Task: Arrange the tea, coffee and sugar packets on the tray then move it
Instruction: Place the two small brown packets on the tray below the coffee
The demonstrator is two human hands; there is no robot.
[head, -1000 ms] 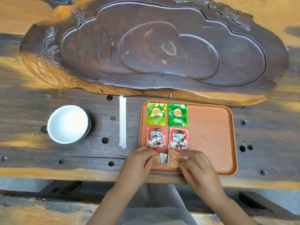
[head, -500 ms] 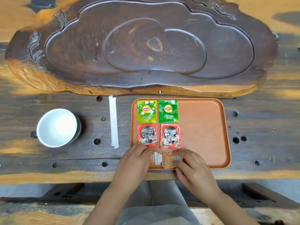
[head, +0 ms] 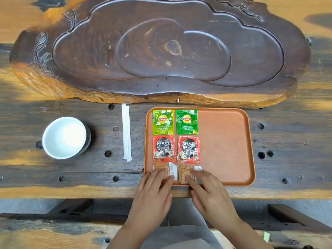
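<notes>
Wooden table [head: 53,177] bears orange tray [head: 226,141], carved tea board [head: 161,51].

Table [head: 53,173]: dark, weathered wood with pale orange streaks, bored with round holes. Carved slab [head: 161,51]: dark polished wood, smooth in its hollows, rough and orange at the near edge. Tray [head: 224,141]: matt, smooth, terracotta-coloured. Tea packets [head: 163,121] and coffee packets [head: 163,148]: glossy printed foil, the latter crinkled. Sugar packets [head: 185,174]: brown paper. Cup [head: 64,137]: glossy white glaze. Wrapped stick [head: 126,133]: matt white paper.

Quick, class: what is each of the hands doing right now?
Left hand: open, fingers flat on the left sugar packet.
Right hand: open, fingers pressing the right sugar packet.
</notes>
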